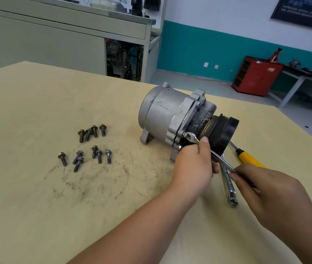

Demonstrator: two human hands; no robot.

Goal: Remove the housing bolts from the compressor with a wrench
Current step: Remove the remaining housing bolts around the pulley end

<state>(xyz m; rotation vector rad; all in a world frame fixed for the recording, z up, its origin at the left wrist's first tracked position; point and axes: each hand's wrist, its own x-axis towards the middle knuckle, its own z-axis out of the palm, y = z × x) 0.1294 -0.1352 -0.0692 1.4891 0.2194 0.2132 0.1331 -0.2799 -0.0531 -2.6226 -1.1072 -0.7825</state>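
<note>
Holding wrench (224, 162), left hand (193, 168) beside housing bolt (185, 134), right hand (271, 193) behind

This is a mechanical workshop. The pale bench (37, 103) is smeared with dark grease marks and carries loose bolts (99, 156), a metal compressor (162, 111), a wrench (190, 136), a second spanner (228, 184) and a yellow-handled screwdriver (248, 158). Behind it stands a grey metal cabinet (56, 46) with machinery in its open bay. By the white and teal wall (199, 54) sits a red tool cabinet (256, 77), beside a side table (292, 88) with metal parts on it. A dark poster (303, 10) hangs high on the wall.
</note>
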